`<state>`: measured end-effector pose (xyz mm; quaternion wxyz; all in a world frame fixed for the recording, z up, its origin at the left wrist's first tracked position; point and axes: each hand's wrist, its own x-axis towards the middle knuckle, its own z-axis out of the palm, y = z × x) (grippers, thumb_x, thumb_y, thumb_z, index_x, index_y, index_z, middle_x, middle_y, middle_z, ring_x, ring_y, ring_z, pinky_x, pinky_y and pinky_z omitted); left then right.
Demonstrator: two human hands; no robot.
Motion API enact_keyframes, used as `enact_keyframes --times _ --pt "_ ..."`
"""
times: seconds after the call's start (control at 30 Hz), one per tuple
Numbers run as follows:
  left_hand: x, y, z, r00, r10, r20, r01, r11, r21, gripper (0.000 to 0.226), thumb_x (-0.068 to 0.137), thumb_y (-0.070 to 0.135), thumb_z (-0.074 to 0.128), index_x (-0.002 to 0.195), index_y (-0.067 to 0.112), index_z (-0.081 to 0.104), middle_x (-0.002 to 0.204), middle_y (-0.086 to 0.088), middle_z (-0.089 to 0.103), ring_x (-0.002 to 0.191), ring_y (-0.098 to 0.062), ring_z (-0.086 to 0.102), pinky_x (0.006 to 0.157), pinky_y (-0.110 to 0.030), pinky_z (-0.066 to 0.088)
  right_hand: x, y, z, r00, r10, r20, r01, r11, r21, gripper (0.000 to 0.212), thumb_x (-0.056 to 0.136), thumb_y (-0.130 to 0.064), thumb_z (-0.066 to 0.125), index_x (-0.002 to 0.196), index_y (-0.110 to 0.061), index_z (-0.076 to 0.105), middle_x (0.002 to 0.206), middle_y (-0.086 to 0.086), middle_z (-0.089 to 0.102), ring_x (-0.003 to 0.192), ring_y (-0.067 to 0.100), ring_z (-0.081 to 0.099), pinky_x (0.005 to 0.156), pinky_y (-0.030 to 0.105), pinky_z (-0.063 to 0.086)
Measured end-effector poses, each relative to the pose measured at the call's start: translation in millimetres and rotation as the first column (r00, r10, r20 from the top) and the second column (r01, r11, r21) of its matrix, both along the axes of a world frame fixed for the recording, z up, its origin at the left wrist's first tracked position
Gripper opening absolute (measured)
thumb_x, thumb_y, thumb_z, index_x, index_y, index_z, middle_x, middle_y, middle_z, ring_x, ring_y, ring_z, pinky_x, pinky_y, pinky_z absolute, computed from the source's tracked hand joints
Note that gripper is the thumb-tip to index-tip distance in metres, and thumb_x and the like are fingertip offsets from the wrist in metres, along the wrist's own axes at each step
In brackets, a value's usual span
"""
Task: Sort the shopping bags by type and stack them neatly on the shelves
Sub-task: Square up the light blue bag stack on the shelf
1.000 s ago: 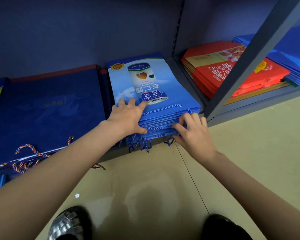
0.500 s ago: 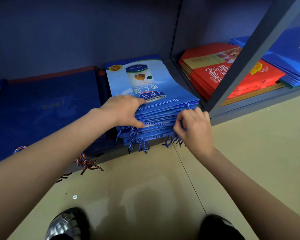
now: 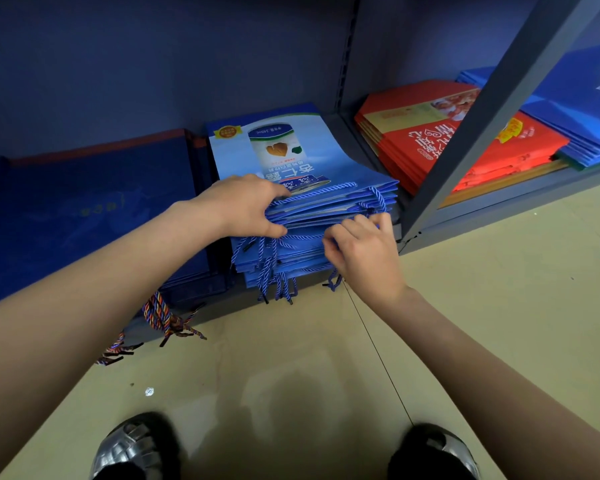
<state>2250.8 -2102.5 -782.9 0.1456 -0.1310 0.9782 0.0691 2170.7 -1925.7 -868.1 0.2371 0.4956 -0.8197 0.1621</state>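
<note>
The stack of light-blue bags (image 3: 302, 188) lies on the bottom shelf (image 3: 499, 216), between the dark-blue bags (image 3: 94, 209) and the upright post (image 3: 482, 126). The left hand (image 3: 243, 206) clamps the upper bags, thumb under, fingers on top. The right hand (image 3: 364, 251), its grip curled, apparently pinches bag edges or cords. Square the front edges, then tuck the hanging rope handles (image 3: 274, 275) inward.
</note>
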Motion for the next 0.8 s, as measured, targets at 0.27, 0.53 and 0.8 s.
enact_keyframes --times 0.27,0.53,0.8 --pt "6 -5 15 0.985 0.070 -0.158 -0.066 0.997 0.030 0.059 0.090 0.046 0.053 0.142 0.023 0.037 0.095 -0.009 0.059 0.104 -0.030 0.055 0.092 -0.036 0.042 -3 14 -14 0.994 -0.043 0.097 0.028 0.989 0.148 0.015 0.073 -0.016 0.073 0.086 -0.009 0.069 0.050 -0.001 0.056 0.048 0.022 0.053 0.067 0.032 0.024" --pt "6 -7 16 0.970 0.041 -0.241 -0.054 0.997 -0.047 0.048 0.092 0.042 0.049 0.134 0.020 0.045 0.069 0.001 0.045 0.084 -0.029 0.050 0.082 -0.039 0.047 8 7 -2 0.967 0.016 0.254 -0.007 0.999 -0.037 0.028 0.087 -0.019 0.045 0.094 -0.006 0.069 0.092 0.007 0.065 0.082 0.030 0.057 0.071 0.034 0.049" --pt "16 -5 5 0.854 -0.207 -0.478 0.090 0.963 -0.256 0.050 0.083 0.024 0.064 0.129 0.008 0.050 0.117 -0.011 0.063 0.075 -0.035 0.064 0.051 -0.037 0.045 8 21 35 0.798 -0.078 0.598 -0.130 0.946 0.297 0.054 0.095 -0.020 0.049 0.146 -0.014 0.031 0.155 0.000 0.023 0.134 0.017 0.036 0.106 0.031 0.036"
